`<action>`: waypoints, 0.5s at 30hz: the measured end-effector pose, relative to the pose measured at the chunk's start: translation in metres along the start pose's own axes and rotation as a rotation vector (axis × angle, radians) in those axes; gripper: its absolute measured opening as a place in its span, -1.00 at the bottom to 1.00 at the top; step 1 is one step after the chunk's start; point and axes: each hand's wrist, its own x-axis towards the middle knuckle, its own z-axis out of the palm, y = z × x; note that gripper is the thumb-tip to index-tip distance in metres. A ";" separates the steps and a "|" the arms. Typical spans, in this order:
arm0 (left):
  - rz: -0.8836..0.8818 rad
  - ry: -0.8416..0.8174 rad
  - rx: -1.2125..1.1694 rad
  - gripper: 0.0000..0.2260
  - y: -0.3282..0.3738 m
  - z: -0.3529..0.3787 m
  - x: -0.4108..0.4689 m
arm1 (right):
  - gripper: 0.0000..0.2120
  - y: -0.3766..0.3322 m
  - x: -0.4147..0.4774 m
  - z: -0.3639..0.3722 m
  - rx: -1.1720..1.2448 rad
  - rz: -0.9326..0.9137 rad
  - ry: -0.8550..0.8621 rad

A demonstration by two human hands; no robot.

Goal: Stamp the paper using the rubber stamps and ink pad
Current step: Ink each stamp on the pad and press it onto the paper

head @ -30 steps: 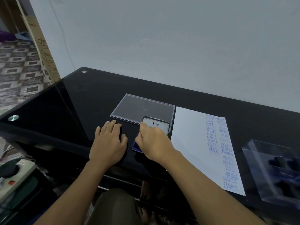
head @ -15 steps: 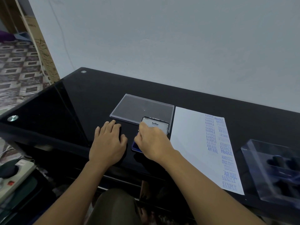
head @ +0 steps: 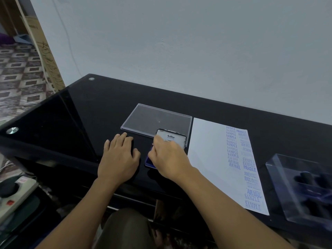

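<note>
Blue prints already fill the right strip of the paper (head: 210,155) (left part blank), so we judge stamping partly done. Our right hand (head: 168,159) curls over the open ink pad (head: 171,137) on the table (head: 89,114); what it grips, can't tell. Left hand (head: 118,159) lies flat, holding nothing.

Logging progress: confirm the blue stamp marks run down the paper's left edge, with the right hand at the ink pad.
No: the head view shows the blue stamp marks running down the right edge of the paper. The right hand is at the ink pad.
</note>
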 end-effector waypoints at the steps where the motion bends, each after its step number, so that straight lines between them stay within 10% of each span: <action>1: 0.002 0.002 0.001 -0.60 0.000 0.000 0.000 | -0.84 0.000 0.000 0.000 -0.002 0.001 0.002; 15: 0.000 -0.012 0.026 -0.59 0.000 0.001 0.001 | -0.89 -0.005 -0.006 -0.005 -0.019 -0.007 -0.005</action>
